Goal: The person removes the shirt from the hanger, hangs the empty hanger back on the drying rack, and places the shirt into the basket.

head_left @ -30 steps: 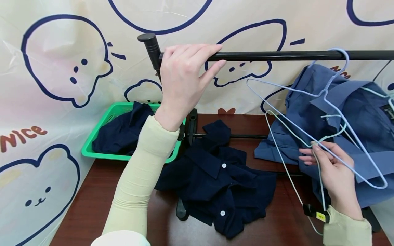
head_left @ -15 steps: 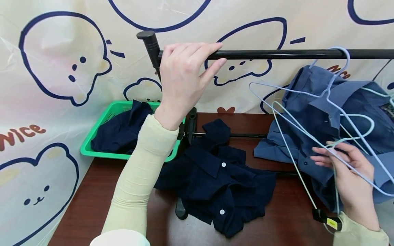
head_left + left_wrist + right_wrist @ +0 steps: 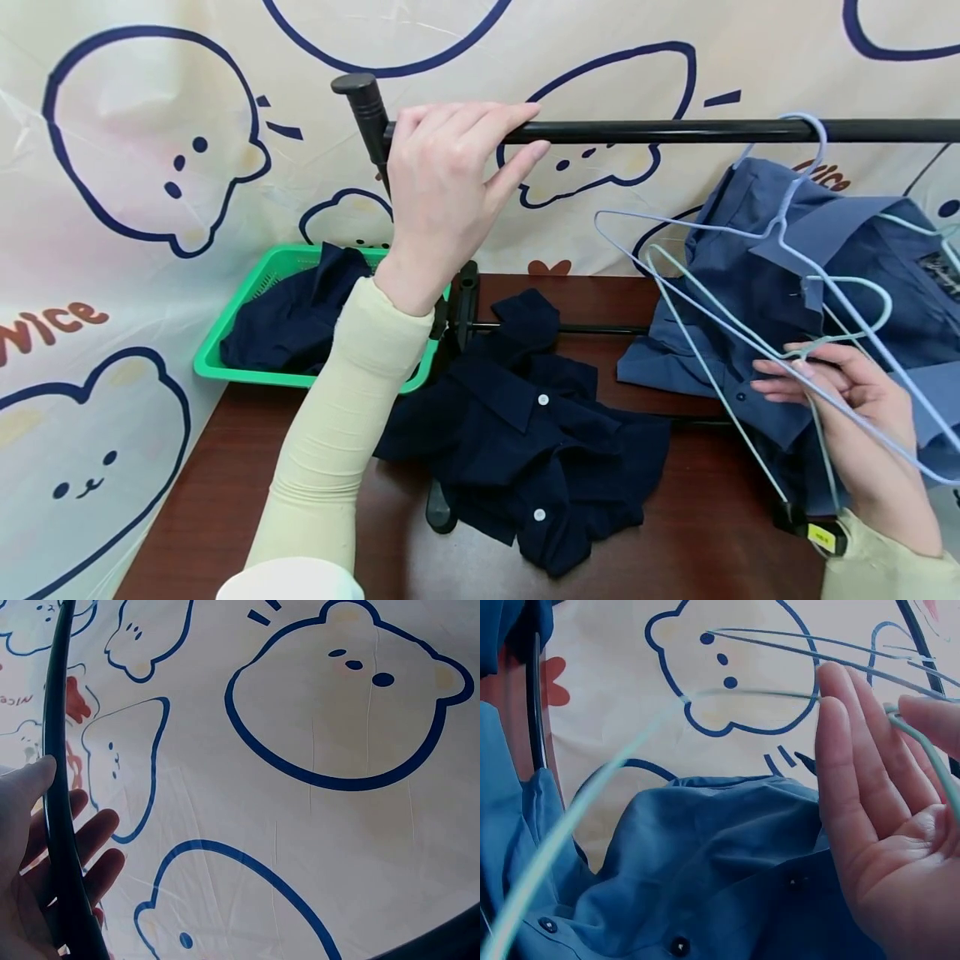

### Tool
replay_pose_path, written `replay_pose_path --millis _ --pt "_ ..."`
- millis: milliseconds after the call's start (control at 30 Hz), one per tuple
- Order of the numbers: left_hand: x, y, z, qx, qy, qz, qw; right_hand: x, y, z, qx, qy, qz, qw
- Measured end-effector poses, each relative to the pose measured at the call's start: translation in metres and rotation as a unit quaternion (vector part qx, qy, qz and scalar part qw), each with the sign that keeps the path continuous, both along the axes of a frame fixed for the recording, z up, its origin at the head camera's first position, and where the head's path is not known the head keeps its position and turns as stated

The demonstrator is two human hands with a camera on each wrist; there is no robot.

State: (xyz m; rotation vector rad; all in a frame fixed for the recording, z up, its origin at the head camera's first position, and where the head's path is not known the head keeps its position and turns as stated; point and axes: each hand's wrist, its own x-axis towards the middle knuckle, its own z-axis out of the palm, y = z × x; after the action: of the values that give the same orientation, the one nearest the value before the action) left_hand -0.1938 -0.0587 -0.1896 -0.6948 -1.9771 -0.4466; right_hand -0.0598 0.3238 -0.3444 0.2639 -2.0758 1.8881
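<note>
My left hand (image 3: 453, 183) grips the black rail (image 3: 660, 132) near its left end. Fingers lie behind that rail and the thumb (image 3: 34, 780) in front in the left wrist view. With thumb and fingers, my right hand (image 3: 862, 417) pinches a pale green wire hanger (image 3: 889, 308) just below its hook. A lilac hanger (image 3: 783, 218) hangs by its hook from the rail, its lower bar crossing in front of my right hand. Behind both hangers is a blue button-up shirt (image 3: 885, 250). In the right wrist view its dark buttons show below the right hand (image 3: 889, 787).
A navy short-sleeved shirt (image 3: 480, 442) with white buttons lies crumpled on the brown table (image 3: 405, 533). Back left stands a green basket (image 3: 262, 379) holding navy cloth (image 3: 292, 321). A black lower rod (image 3: 600, 330) crosses the table. Another pale green hanger (image 3: 918, 223) shows at far right.
My right hand has moved right and slightly down with the pale green hanger, whose hook has swung up and right. The lilac hanger swayed right, then back left. My left hand stays on the rail.
</note>
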Motion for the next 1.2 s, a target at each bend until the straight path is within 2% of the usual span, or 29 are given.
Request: replay_pose_path --millis 100,200,367,433,533,667,733,800,867,900,1067,1200 --pt "-0.001 0.000 0.000 0.001 0.000 -0.001 1.0000 -0.004 -0.001 -0.001 -0.026 0.023 0.067 0.9971" --pt "-0.001 -0.001 0.000 0.001 0.000 -0.004 1.0000 -0.006 -0.004 0.001 -0.030 0.023 0.071 0.9967" --pt "-0.001 0.000 0.000 0.002 0.000 -0.004 1.0000 -0.010 -0.007 0.009 0.045 -0.004 -0.021 0.9987" --pt "-0.001 0.000 0.000 0.001 0.000 -0.003 1.0000 -0.013 -0.007 0.013 0.070 0.001 -0.045 0.9965" --pt "-0.001 0.000 0.000 0.002 -0.001 -0.002 1.0000 -0.018 -0.009 0.023 0.133 0.008 -0.103 0.9857" --pt "0.000 -0.001 0.000 0.003 -0.001 0.000 1.0000 -0.027 -0.010 0.039 0.117 0.026 -0.143 0.9824" --pt "0.000 -0.001 0.000 0.004 -0.001 0.000 1.0000 -0.031 -0.010 0.046 0.046 0.041 -0.137 0.9887" --pt "0.000 -0.001 0.000 0.004 0.000 -0.001 1.0000 -0.035 -0.010 0.053 -0.013 0.053 -0.134 0.9895" --pt "0.000 0.000 0.000 0.005 0.000 -0.003 1.0000 -0.038 -0.009 0.060 -0.015 0.054 -0.154 0.9865" --pt "0.000 0.000 0.000 0.005 0.000 -0.003 1.0000 -0.039 -0.009 0.063 -0.042 0.057 -0.151 0.9860" --pt "0.000 0.000 0.000 0.006 -0.002 -0.002 1.0000 -0.049 -0.007 0.080 0.064 0.019 -0.229 0.9711" --pt "0.000 0.000 0.000 0.005 -0.004 -0.001 1.0000 -0.054 -0.007 0.092 0.079 -0.003 -0.253 0.9642"
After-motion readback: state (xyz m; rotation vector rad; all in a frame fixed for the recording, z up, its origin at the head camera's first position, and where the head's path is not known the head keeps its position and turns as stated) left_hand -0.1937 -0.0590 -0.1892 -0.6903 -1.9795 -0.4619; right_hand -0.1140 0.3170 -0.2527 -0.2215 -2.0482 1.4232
